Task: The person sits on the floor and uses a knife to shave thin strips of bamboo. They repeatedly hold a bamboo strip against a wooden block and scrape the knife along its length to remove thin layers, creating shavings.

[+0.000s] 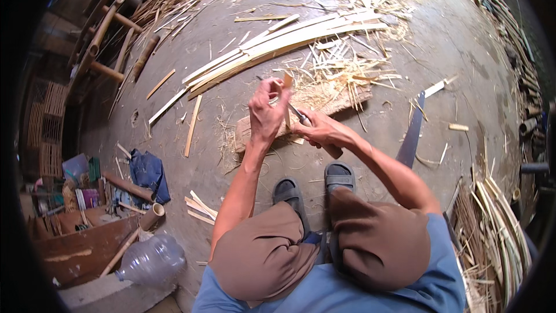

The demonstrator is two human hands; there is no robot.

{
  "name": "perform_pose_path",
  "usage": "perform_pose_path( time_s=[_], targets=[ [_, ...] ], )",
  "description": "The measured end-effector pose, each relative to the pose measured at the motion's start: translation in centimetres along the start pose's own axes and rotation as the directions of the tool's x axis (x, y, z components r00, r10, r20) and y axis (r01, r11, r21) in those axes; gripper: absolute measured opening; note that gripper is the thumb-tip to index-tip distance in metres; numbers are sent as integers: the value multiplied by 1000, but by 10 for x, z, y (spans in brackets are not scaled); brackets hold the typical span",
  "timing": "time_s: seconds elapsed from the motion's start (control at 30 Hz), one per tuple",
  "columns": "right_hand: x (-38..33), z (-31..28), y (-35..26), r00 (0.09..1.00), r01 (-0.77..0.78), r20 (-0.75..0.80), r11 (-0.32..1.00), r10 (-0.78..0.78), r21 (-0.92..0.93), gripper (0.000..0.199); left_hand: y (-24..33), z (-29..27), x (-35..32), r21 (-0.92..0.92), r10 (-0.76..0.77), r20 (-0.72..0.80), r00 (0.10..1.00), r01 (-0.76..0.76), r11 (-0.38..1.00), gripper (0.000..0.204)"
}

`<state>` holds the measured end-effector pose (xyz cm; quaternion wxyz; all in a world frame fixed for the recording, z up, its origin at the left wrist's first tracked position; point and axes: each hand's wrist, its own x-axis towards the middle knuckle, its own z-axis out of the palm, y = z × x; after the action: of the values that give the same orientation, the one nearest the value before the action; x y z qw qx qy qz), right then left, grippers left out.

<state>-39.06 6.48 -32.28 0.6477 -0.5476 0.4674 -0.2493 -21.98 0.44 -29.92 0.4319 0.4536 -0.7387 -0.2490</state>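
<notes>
My left hand (267,110) is raised in front of me, its fingers closed on a short, thin bamboo strip (287,101) that stands nearly upright. My right hand (321,129) grips a knife (332,150) by its wooden handle. The dark blade slants up and left from that fist and passes by the strip and the left fingers, which partly hide it; whether its edge touches the strip I cannot tell. Below both hands lies a rough wooden board (245,130), strewn with pale shavings (339,75).
Long split bamboo strips (272,46) lie beyond the board. A handsaw (412,130) rests to the right, and a bundle of strips (498,226) at lower right. On the left are a clear plastic jug (153,259), a blue cloth (147,173), a wooden box (87,249) and bamboo frames (107,69).
</notes>
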Motion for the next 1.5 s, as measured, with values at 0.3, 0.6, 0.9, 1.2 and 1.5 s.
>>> perform_pose_path(
  time_s=[0.3,0.6,0.9,1.2,1.5],
  targets=[
    [17,-9,37,888,24,-348,785,-302,-619,21,6,8,17,92,-118,76,990,111,990,14],
    [5,-7,37,940,-301,-254,905,228,-302,27,16,35,5,-60,-147,105,984,154,986,28],
    [-9,13,30,993,-114,-48,978,107,-175,27,38,66,-59,-78,244,-79,967,-250,965,26],
    [8,21,101,919,-395,23,919,394,19,25,30,59,-74,-167,230,-92,969,-243,955,27],
    [16,46,113,905,-419,96,907,415,29,24,30,50,-72,-156,203,-110,973,-219,963,30]
  ],
)
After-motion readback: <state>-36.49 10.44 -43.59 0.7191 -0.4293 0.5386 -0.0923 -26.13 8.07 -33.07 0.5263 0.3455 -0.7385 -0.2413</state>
